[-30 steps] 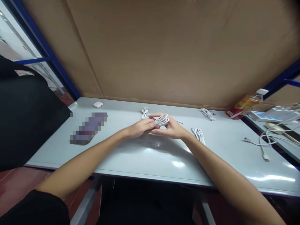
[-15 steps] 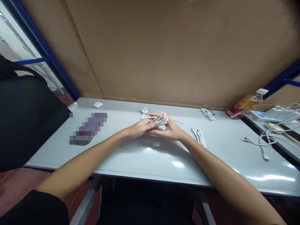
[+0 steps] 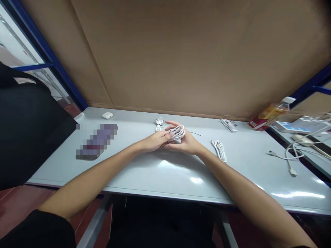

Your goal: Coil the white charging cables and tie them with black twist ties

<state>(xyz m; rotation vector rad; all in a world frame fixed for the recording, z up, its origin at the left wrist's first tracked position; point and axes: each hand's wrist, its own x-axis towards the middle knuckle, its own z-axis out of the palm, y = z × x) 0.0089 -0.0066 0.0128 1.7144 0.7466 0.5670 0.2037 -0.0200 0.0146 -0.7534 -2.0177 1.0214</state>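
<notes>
At the far left we see a dark chair point(image 3: 26, 134), then on the table point(image 3: 165, 179) a pixelated thing point(image 3: 99, 141) we cannot make out, and a white case point(image 3: 107, 115) behind it. Next comes the left hand point(image 3: 154, 141), its fingers clamped on the left end of a coil point(image 3: 178, 132) of white cable, the thumb on top. Behind that hand lies a bundle point(image 3: 159, 124), cinched at its waist.

The coil is up in the hands, above the middle of the table. Its long axis slants from the left thumb rightward and a little away from us, looped end to the right; we cannot see its plugs. We judge it light, springy and rather smooth, apt to spread if let go, so best pinched across all strands at the waist.

The right hand point(image 3: 188, 142) cups the looped end, thumb and forefinger apart; we cannot tell whether its hidden fingers press. Beyond it are a dark strand point(image 3: 196, 134), a spare coil point(image 3: 219, 151) and a bottle point(image 3: 269, 116).
</notes>
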